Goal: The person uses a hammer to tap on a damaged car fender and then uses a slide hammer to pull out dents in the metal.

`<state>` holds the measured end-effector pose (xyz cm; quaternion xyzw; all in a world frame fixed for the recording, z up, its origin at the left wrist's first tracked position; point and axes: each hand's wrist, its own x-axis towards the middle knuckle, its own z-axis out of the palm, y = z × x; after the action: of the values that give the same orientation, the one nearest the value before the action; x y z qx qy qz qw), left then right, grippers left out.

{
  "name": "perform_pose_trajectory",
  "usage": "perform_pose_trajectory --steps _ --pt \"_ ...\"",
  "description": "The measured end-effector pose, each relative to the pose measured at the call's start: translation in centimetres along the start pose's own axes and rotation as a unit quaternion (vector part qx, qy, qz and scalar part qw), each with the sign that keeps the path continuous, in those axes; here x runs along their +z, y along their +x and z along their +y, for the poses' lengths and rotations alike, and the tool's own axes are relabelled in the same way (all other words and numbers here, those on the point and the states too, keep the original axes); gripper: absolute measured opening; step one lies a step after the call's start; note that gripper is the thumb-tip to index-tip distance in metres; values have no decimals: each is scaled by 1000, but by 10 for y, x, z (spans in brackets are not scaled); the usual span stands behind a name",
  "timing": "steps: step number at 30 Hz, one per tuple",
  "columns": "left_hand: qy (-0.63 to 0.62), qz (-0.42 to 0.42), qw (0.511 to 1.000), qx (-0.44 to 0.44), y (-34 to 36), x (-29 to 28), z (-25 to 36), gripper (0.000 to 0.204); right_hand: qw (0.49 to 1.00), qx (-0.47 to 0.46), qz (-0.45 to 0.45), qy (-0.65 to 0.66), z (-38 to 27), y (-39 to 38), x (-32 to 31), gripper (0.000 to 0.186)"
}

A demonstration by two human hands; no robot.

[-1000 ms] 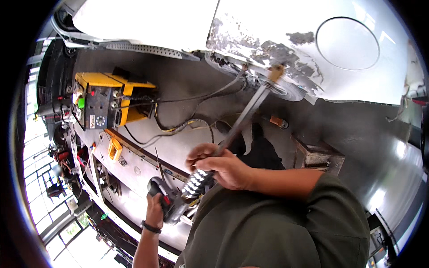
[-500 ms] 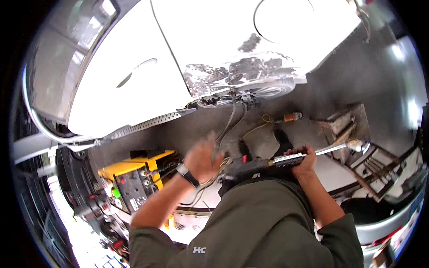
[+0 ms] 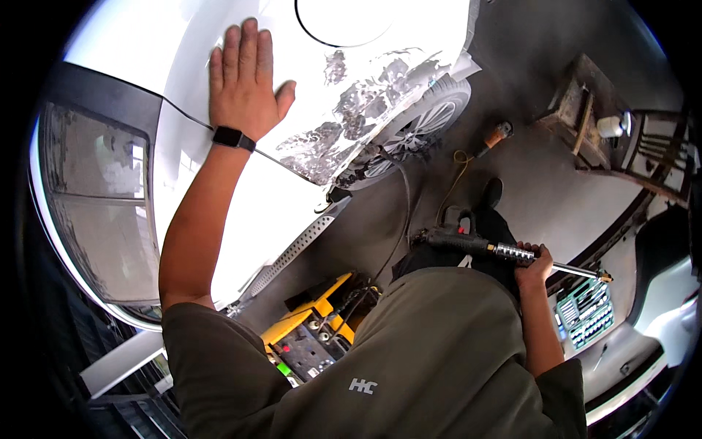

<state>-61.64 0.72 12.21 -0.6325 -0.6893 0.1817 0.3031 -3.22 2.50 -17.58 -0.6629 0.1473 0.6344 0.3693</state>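
Observation:
My left hand (image 3: 247,91) lies flat on the white rear side panel (image 3: 191,62) of a car, fingers stretched out and thumb apart. It holds nothing. To its right, grey patches of bare, scraped metal (image 3: 358,106) spread above the rear wheel (image 3: 431,121). My right hand (image 3: 535,265) is closed round the metal sleeve of a slide-hammer dent puller (image 3: 468,240). Its black, pistol-shaped body lies across the front of my waist. The puller's bright rod runs out to the right, past my hand. A cable trails from around its left end.
A yellow machine (image 3: 311,322) with cables stands at lower left. On the floor lies an orange power tool (image 3: 499,134) with a yellow cord. A wooden stool (image 3: 578,110) and a green socket set (image 3: 586,313) are on the right. The car's perforated side step (image 3: 292,252) juts out.
My left hand has risen from in front of my waist onto the car panel. The view has turned, and the dent puller stays in my right hand.

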Motion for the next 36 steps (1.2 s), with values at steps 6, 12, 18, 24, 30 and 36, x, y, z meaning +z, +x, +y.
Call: perform_pose_trajectory --steps 6,12,18,24,30,36 --pt "-5 -78 991 106 -41 21 33 93 998 0 26 64 26 5 -31 26" --pt "1 -92 986 141 -60 33 47 96 996 -6 -12 83 62 14 -73 26" --pt "4 -107 984 144 -82 37 54 94 996 -21 -9 83 87 7 -102 27" --pt "-7 -128 980 155 -117 46 64 92 994 0 3 108 101 15 -128 27" --pt "-51 -149 972 174 -109 35 58 92 998 2 -2 65 115 -1 -126 28" --pt "10 -154 955 255 -47 19 64 91 998 2 -19 67 120 6 -121 28"
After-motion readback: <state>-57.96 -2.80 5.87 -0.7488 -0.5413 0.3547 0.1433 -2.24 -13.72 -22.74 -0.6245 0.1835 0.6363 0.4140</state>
